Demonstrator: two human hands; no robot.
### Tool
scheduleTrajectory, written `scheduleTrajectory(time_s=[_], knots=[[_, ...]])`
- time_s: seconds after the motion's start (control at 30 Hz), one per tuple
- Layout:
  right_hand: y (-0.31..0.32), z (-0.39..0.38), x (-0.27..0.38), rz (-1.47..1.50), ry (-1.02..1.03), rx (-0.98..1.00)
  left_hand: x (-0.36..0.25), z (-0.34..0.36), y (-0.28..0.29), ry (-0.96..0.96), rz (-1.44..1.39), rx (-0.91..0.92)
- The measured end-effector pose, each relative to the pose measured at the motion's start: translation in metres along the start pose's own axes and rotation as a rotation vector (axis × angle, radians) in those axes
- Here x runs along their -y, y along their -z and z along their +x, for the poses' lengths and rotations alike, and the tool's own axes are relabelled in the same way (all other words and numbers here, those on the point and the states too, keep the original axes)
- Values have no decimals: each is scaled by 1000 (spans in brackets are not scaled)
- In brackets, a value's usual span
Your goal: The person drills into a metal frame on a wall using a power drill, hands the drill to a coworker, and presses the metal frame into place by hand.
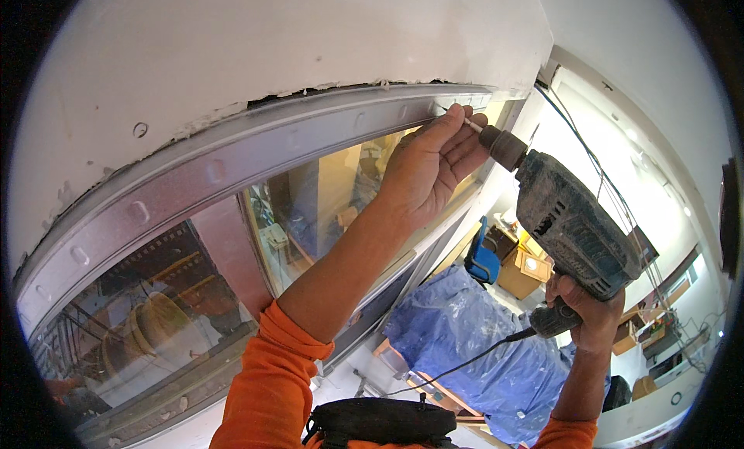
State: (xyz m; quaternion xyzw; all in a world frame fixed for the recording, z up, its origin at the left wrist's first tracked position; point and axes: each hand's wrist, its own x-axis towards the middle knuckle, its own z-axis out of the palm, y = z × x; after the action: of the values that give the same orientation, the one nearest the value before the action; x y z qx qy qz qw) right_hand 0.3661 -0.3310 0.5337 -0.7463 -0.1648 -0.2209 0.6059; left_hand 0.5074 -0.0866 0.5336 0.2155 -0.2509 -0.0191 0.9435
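Overhead, my left hand [438, 154] has its fingers pinched round the thin drill bit [473, 125], whose tip is at the metal channel [209, 162] along the wall. Its fingers partly hide the bit. My right hand [585, 309] grips the handle of a dusty dark corded drill [573, 220], held tilted with its chuck [502, 147] toward the channel. The white wall [294, 38] above the channel has a cracked, broken edge where the two meet.
Glass panes [136, 325] sit below the channel. Down to the right are a blue plastic sheet [480, 356] over stacked items, a blue chair [484, 263] and a cardboard box [519, 275]. Loose cables [589, 154] hang at the right. A black object [380, 422] is at my body.
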Motion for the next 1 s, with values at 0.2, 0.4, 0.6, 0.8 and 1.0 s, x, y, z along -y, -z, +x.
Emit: scheduleTrajectory(time_s=[0.2, 0.4, 0.6, 0.8, 1.0], knots=[[-2, -3, -4, -50, -13, -40, 0, -2, 0, 4, 20, -18], [1, -1, -2, 15, -6, 2, 1, 0, 1, 5, 1, -4], [0, -2, -3, 59, -4, -13, 2, -1, 1, 6, -4, -13], [0, -2, -3, 26, -7, -24, 2, 0, 1, 8, 9, -15], [-4, -2, -1, -16, 23, 3, 12, -2, -2, 199, 173, 368]])
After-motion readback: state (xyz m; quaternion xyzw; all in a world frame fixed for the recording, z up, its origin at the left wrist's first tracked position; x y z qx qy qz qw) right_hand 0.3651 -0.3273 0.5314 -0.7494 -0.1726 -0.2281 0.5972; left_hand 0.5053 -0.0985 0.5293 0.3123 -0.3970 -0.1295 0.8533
